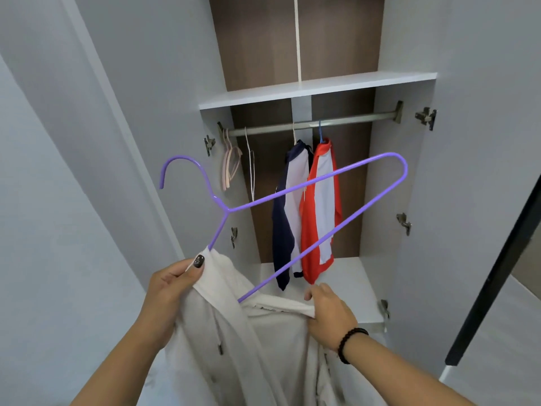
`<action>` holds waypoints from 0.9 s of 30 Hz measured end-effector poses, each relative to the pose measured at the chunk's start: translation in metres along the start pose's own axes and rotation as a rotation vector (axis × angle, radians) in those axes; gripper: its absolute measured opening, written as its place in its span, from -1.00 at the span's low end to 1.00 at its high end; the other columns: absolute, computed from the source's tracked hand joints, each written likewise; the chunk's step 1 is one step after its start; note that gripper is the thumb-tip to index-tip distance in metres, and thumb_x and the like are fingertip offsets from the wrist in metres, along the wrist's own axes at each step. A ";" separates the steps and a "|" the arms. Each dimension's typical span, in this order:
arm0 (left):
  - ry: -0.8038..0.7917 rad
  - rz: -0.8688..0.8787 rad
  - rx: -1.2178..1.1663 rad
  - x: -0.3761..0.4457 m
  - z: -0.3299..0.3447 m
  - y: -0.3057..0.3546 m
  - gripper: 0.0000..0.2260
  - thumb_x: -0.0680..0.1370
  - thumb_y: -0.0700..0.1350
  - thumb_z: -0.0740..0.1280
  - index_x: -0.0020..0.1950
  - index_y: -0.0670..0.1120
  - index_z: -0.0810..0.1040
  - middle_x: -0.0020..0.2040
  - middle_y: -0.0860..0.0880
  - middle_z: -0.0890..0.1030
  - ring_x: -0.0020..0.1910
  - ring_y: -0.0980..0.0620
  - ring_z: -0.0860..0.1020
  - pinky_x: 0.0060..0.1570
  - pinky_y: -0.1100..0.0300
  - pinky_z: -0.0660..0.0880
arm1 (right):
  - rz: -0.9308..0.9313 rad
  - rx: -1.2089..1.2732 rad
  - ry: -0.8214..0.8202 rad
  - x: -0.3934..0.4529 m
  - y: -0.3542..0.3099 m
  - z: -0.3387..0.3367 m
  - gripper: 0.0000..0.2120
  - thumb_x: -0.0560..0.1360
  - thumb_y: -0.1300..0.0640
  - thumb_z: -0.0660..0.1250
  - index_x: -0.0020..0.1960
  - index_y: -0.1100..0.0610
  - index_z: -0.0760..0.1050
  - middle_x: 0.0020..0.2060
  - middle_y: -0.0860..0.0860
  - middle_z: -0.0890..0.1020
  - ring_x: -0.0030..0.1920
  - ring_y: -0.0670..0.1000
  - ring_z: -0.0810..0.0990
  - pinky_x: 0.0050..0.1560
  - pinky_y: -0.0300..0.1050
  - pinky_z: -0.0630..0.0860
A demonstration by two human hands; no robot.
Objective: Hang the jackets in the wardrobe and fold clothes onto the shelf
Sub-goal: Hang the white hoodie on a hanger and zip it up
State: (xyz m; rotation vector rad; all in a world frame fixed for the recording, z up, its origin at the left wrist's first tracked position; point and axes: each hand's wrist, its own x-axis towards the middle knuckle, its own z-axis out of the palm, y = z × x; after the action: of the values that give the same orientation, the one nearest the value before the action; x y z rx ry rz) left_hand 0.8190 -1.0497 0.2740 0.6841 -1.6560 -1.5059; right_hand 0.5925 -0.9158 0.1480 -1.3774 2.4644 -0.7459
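Observation:
A cream jacket (pixel 234 341) with drawstrings hangs in front of me, below the open wardrobe. A purple wire hanger (pixel 322 183) is tilted with one end pushed into the jacket's neck. My left hand (pixel 172 291) pinches the collar over that end of the hanger. My right hand (pixel 330 312) grips the other side of the neck opening. On the metal rail (pixel 345 123) hang a navy and white jacket (pixel 288 212) and a red and white jacket (pixel 320 212).
Bare pink hangers (pixel 229 159) and a thin white hanger (pixel 251 165) hang at the rail's left end. A white upper shelf (pixel 316 87) sits above the rail and a lower white shelf (pixel 348 285) below the jackets. Both wardrobe doors stand open at the sides.

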 end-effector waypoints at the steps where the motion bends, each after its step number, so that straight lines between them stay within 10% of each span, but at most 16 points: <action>1: -0.018 0.001 0.006 0.002 0.001 -0.001 -0.36 0.04 0.40 0.54 -0.14 -0.08 0.73 -0.13 -0.10 0.71 -0.14 0.01 0.66 -0.08 0.15 0.52 | 0.025 -0.066 0.050 0.000 0.004 -0.006 -0.71 0.43 0.27 0.26 0.11 0.04 0.40 0.02 -0.06 0.39 -0.20 0.02 0.44 -0.24 -0.16 0.38; 7: -0.108 -0.026 0.039 0.013 0.008 -0.010 -0.67 0.37 0.15 0.45 -0.27 -0.14 0.69 -0.24 -0.22 0.66 -0.21 -0.08 0.60 -0.17 0.14 0.50 | 0.265 -0.131 0.175 -0.009 0.064 -0.054 -0.77 0.39 0.30 0.22 -0.14 -0.04 0.46 -0.07 0.02 0.54 -0.08 0.13 0.56 -0.22 -0.13 0.39; 12: -0.136 0.010 0.241 0.024 -0.009 -0.026 -0.34 0.16 0.49 0.42 -0.19 -0.11 0.72 -0.27 -0.06 0.62 -0.26 0.04 0.51 -0.16 0.14 0.39 | 0.318 -0.027 0.185 -0.007 0.101 -0.101 -0.65 0.41 0.27 0.31 -0.42 -0.09 0.35 -0.40 0.01 0.56 -0.22 0.16 0.58 -0.31 -0.12 0.33; 16: -0.223 0.036 0.433 0.024 -0.011 -0.036 -0.46 0.18 0.54 0.34 -0.11 0.19 0.73 -0.27 0.02 0.68 -0.30 0.14 0.44 -0.23 0.23 0.34 | 0.385 -0.107 0.246 0.006 0.096 -0.142 -0.88 0.40 0.10 0.35 -0.31 -0.02 0.52 -0.33 0.02 0.59 -0.26 0.10 0.55 -0.35 -0.18 0.40; 20: -0.215 0.062 0.490 0.019 0.007 -0.029 -0.95 0.43 0.16 0.45 -0.17 0.25 0.71 -0.34 0.17 0.62 -0.40 0.21 0.40 -0.37 0.36 0.31 | 0.416 -0.289 0.305 0.016 0.102 -0.160 -0.93 0.40 0.12 0.28 -0.20 0.06 0.54 -0.27 0.05 0.60 -0.25 0.14 0.55 -0.31 -0.16 0.44; 27: -0.151 0.034 0.731 0.016 0.023 -0.033 -0.72 0.52 0.06 0.39 -0.15 0.53 0.55 -0.28 0.14 0.66 -0.34 0.13 0.53 -0.25 0.21 0.44 | 0.465 -0.338 0.227 0.022 0.102 -0.163 -0.87 0.42 0.25 0.22 -0.10 0.18 0.52 -0.15 0.13 0.60 -0.23 0.16 0.50 -0.26 -0.12 0.41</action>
State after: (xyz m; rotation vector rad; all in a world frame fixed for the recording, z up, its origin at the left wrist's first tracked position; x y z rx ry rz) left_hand 0.7876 -1.0544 0.2446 0.9231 -2.3432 -0.9151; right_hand 0.4372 -0.8380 0.2335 -0.7720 3.0349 -0.4092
